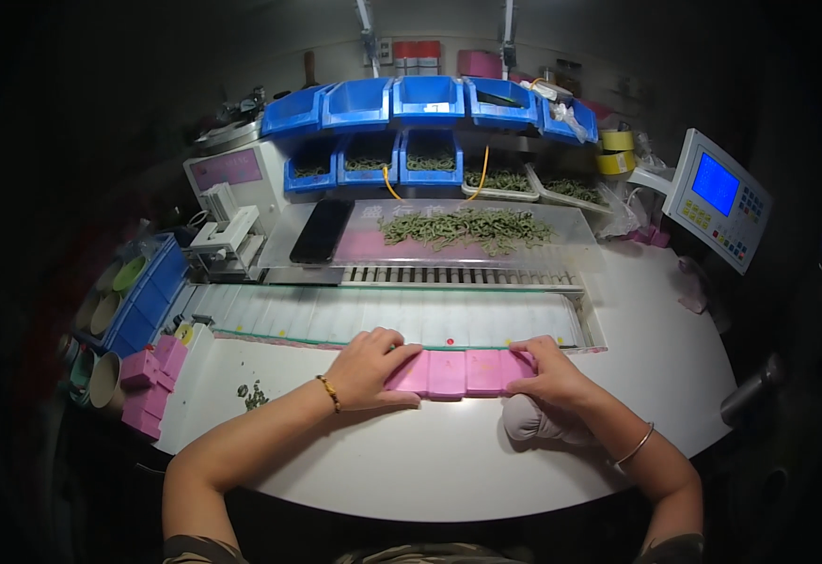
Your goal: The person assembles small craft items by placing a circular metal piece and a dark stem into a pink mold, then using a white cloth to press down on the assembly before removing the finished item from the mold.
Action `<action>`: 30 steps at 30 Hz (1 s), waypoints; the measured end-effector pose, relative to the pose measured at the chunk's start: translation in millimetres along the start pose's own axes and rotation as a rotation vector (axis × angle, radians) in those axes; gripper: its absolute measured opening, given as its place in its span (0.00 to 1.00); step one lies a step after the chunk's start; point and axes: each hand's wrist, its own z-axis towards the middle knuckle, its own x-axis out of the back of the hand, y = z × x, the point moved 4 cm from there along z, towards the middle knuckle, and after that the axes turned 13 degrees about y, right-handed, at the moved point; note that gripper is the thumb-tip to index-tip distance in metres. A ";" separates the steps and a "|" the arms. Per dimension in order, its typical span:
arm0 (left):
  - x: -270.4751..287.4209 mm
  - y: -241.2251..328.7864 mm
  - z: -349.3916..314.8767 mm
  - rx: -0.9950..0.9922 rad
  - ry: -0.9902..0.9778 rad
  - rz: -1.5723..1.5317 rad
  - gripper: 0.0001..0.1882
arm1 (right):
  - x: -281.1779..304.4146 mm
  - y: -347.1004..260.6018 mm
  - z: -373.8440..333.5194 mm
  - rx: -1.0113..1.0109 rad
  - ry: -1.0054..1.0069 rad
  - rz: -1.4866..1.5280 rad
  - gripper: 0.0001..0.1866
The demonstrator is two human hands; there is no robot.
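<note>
A row of several small pink boxes (447, 375) lies side by side on the white worktop, against the near edge of a white slotted conveyor (392, 316). My left hand (371, 369) is closed on the left end of the row, thumb in front and fingers behind. At the right end, my right hand (550, 374) grips the last box between thumb and fingers. The row is squeezed between both hands. Under my right wrist rests a grey rolled cloth bundle (545, 421), touching or nearly touching it. What the boxes contain does not show.
Dried green leaves (467, 228) lie heaped on a clear raised tray beside a black phone (323, 231). Blue bins (428, 97) stand behind. A keypad display (717, 193) stands right. More pink boxes (152, 383) are stacked left, near leaf crumbs (255, 397).
</note>
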 end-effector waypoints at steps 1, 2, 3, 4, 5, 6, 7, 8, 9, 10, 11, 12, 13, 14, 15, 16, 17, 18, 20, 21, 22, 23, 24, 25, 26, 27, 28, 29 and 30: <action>7.3 -2.7 -4.8 0.007 -0.003 -0.001 0.41 | -7.2 -6.8 2.3 0.005 -0.050 0.010 0.39; 15.4 -5.3 -8.5 0.034 0.019 0.037 0.39 | -11.2 -14.4 5.2 0.004 -0.057 0.011 0.39; 21.2 -6.7 -12.5 0.065 0.039 0.073 0.37 | -16.4 -24.6 6.4 0.029 -0.106 0.011 0.40; 22.3 -7.3 -16.2 0.074 0.035 0.069 0.37 | -21.5 -33.5 6.8 0.053 -0.155 0.011 0.42; 26.1 -9.0 -19.4 0.112 0.121 0.074 0.35 | -25.3 -41.2 6.8 0.098 -0.160 -0.008 0.44; 31.9 -9.4 -20.6 0.147 0.210 0.084 0.33 | -29.8 -45.1 7.6 0.098 -0.167 -0.008 0.44; 36.9 -3.2 -19.8 0.183 0.255 0.048 0.29 | -32.8 -50.0 8.4 0.167 -0.135 -0.075 0.43; 33.8 0.7 -19.8 0.189 0.255 0.047 0.29 | -34.5 -53.9 8.5 0.236 -0.103 -0.141 0.42; 32.5 3.4 -19.3 0.222 0.333 -0.023 0.27 | -34.7 -54.3 8.7 0.235 -0.105 -0.144 0.42; 31.3 6.1 -18.7 0.254 0.412 -0.093 0.26 | -32.4 -54.1 9.0 0.242 -0.072 -0.174 0.41; 30.2 10.9 -17.4 0.258 0.449 -0.134 0.23 | -30.3 -54.6 8.8 0.249 -0.038 -0.205 0.40; 26.7 16.0 -16.7 0.262 0.453 -0.135 0.23 | -30.3 -56.2 6.8 0.251 -0.041 -0.209 0.40; 24.1 19.9 -16.7 0.294 0.505 -0.194 0.23 | -25.3 -61.8 2.3 0.343 0.081 -0.271 0.39; 22.0 23.0 -16.7 0.324 0.556 -0.254 0.22 | -19.4 -68.2 -3.5 0.433 0.205 -0.332 0.38; 20.2 27.6 -16.9 0.318 0.553 -0.252 0.21 | -15.7 -73.8 -10.3 0.435 0.202 -0.333 0.38; 18.6 34.1 -16.0 0.320 0.553 -0.257 0.21 | -7.9 -83.9 -19.2 0.472 0.257 -0.279 0.37; 12.4 37.6 -15.3 0.465 0.485 -0.502 0.22 | -1.3 -92.3 -27.6 0.509 0.313 -0.224 0.35; 3.4 40.3 -16.3 0.607 0.406 -0.746 0.22 | -0.5 -95.7 -34.1 0.504 0.310 -0.226 0.35; -6.3 52.8 -12.3 0.697 0.250 -1.189 0.25 | 2.5 -105.7 -51.3 0.631 0.390 -0.106 0.37; -9.7 57.0 -12.5 0.701 0.142 -1.341 0.25 | 1.5 -111.2 -59.7 0.646 0.362 -0.048 0.39; -10.1 62.7 -11.5 0.703 0.029 -1.491 0.26 | -1.2 -114.0 -66.4 0.649 0.340 0.032 0.39; -7.0 71.8 -13.9 0.741 -0.089 -1.609 0.29 | -2.4 -118.8 -72.5 0.646 0.319 0.093 0.40; -5.5 78.5 -14.8 0.741 -0.187 -1.611 0.32 | -2.4 -123.2 -79.1 0.639 0.302 0.148 0.40; -8.5 80.9 -16.9 0.684 -0.221 -1.605 0.32 | -4.9 -125.4 -84.7 0.630 0.298 0.188 0.40; -11.1 83.2 -19.3 0.627 -0.253 -1.597 0.33 | -9.0 -124.5 -88.9 0.629 0.298 0.190 0.40; -8.6 86.7 -18.3 0.659 -0.238 -1.596 0.35 | -13.8 -119.6 -91.2 0.598 0.287 0.249 0.40; -6.2 91.1 -17.8 0.662 -0.243 -1.597 0.35 | -17.5 -114.9 -92.7 0.567 0.275 0.309 0.40; -4.6 94.1 -18.0 0.686 -0.230 -1.566 0.37 | -20.1 -110.0 -93.7 0.541 0.235 0.325 0.41; -5.0 95.2 -18.8 0.710 -0.218 -1.536 0.40 | -20.3 -111.3 -95.5 0.536 0.235 0.328 0.41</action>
